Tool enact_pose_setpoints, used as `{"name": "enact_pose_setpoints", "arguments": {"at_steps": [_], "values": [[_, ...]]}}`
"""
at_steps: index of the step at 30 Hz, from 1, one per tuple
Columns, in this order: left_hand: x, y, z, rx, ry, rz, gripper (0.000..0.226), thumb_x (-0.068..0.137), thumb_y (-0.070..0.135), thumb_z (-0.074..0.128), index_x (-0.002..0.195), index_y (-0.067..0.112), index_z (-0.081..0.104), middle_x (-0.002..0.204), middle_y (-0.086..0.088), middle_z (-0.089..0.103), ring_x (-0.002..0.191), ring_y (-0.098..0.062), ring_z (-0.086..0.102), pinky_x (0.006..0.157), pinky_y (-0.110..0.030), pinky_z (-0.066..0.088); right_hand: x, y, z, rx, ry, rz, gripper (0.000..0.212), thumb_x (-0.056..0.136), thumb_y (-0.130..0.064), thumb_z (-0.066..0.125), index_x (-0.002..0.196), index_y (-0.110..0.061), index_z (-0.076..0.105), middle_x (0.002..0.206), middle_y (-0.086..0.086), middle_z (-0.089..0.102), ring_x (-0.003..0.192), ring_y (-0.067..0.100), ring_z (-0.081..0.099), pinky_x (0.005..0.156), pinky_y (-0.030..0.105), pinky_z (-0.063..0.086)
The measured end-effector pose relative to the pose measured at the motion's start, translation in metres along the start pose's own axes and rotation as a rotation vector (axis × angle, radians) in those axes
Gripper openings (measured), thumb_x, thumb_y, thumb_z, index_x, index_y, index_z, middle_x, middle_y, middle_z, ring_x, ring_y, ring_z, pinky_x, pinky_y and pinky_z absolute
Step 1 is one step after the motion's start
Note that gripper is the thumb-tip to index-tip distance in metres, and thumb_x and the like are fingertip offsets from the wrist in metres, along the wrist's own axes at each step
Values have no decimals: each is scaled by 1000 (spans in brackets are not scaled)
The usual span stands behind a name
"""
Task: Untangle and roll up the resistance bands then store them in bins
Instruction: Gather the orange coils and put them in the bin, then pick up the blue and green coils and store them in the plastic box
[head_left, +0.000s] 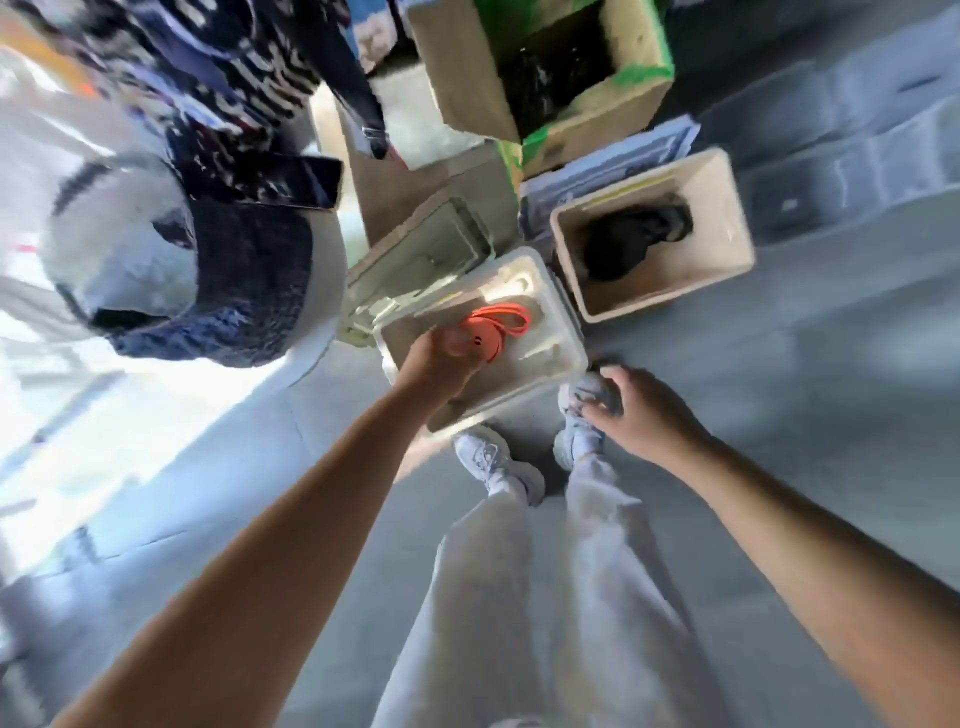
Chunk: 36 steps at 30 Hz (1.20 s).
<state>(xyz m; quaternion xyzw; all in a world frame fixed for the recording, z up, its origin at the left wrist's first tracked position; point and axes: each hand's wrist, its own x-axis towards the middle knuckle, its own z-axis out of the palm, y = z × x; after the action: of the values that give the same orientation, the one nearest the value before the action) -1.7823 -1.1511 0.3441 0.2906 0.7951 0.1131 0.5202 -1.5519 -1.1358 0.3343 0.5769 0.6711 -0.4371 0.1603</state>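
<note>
Three open containers stand on the grey floor (779, 389). Nearest the feet is a white bin (569, 338). In it sits one orange resistance band (496, 332), rolled into a coil with a loose loop trailing toward the bin's far wall. The left hand (441, 361) reaches in over the bin's near left corner, fingers wrapped on the coil's near side, though blur softens the grasp. Just beside this bin, to the right, a beige bin (737, 228) holds one black bundle (634, 244), too blurred to name. Farther back stands one cardboard box (467, 78) with green tape, dark inside. One pale plastic piece (431, 249), bin or lid I cannot tell, lies behind the white bin. The right hand (639, 410) hangs relaxed, fingers loosely bent, holding nothing, above one of two white shoes (493, 460)
</note>
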Motion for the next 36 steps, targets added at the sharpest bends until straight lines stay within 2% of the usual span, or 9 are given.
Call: {"name": "enact_pose_setpoints", "arguments": {"at_steps": [2, 4, 7, 11, 14, 20, 23, 28, 36], "values": [[-49, 36, 6, 113, -55, 126, 10, 86, 12, 62, 95, 13, 66, 86, -6, 64, 66, -15, 56, 63, -25, 47, -63, 8, -27, 103, 80, 41, 51, 86, -33, 63, 129, -8, 50, 126, 16, 55, 114, 32, 54, 90, 34, 43], [-89, 68, 21, 228, -131, 251, 21, 86, 10, 62, 106, 6, 65, 92, -4, 63, 75, -13, 57, 64, -13, 45, -119, 24, -48, 191, 199, 58, 48, 85, -28, 66, 125, -5, 54, 121, 16, 59, 111, 31, 56, 88, 31, 39], [-138, 108, 50, 426, -242, 413, 29, 87, 19, 63, 114, 9, 63, 106, -4, 65, 96, -19, 61, 89, -26, 48, -192, 57, -64, 275, 327, 162, 48, 83, -24, 69, 124, -3, 56, 118, 16, 62, 110, 29, 58, 88, 28, 37], [-185, 151, 87, 579, -268, 571, 31, 88, 28, 60, 117, 21, 59, 105, 4, 65, 92, -17, 62, 81, -29, 49, -264, 111, -63, 358, 463, 248, 42, 79, -15, 75, 115, 1, 61, 106, 20, 66, 99, 32, 64, 80, 20, 36], [-204, 182, 117, 724, -236, 608, 31, 87, 34, 57, 118, 29, 58, 105, 11, 62, 92, -12, 61, 80, -26, 47, -296, 161, -64, 384, 395, 313, 47, 83, -23, 71, 123, -3, 57, 115, 17, 63, 106, 30, 61, 88, 30, 44], [-225, 265, 193, 790, -200, 610, 32, 89, 24, 60, 120, 15, 58, 111, 0, 64, 100, -22, 61, 88, -29, 45, -321, 274, -157, 396, 462, 350, 51, 88, -37, 62, 132, -13, 51, 129, 8, 58, 116, 21, 56, 95, 30, 43], [-229, 301, 224, 785, -216, 597, 32, 89, 25, 60, 120, 17, 57, 108, 3, 62, 91, -12, 58, 76, -23, 45, -321, 324, -230, 405, 602, 367, 50, 87, -33, 64, 129, -8, 53, 124, 13, 60, 110, 28, 59, 89, 30, 42], [-212, 352, 280, 875, -245, 575, 30, 89, 30, 60, 117, 22, 59, 108, 7, 62, 92, -7, 55, 81, -19, 40, -302, 396, -334, 476, 791, 358, 50, 86, -33, 65, 128, -10, 53, 121, 14, 62, 107, 32, 61, 88, 32, 43], [-150, 566, 417, 972, -215, 753, 21, 91, 29, 56, 111, 28, 61, 106, 8, 66, 104, -15, 62, 83, -17, 41, -270, 485, -412, 486, 670, 453, 49, 88, -41, 60, 131, -19, 51, 124, 1, 59, 109, 15, 59, 84, 25, 44]]}}
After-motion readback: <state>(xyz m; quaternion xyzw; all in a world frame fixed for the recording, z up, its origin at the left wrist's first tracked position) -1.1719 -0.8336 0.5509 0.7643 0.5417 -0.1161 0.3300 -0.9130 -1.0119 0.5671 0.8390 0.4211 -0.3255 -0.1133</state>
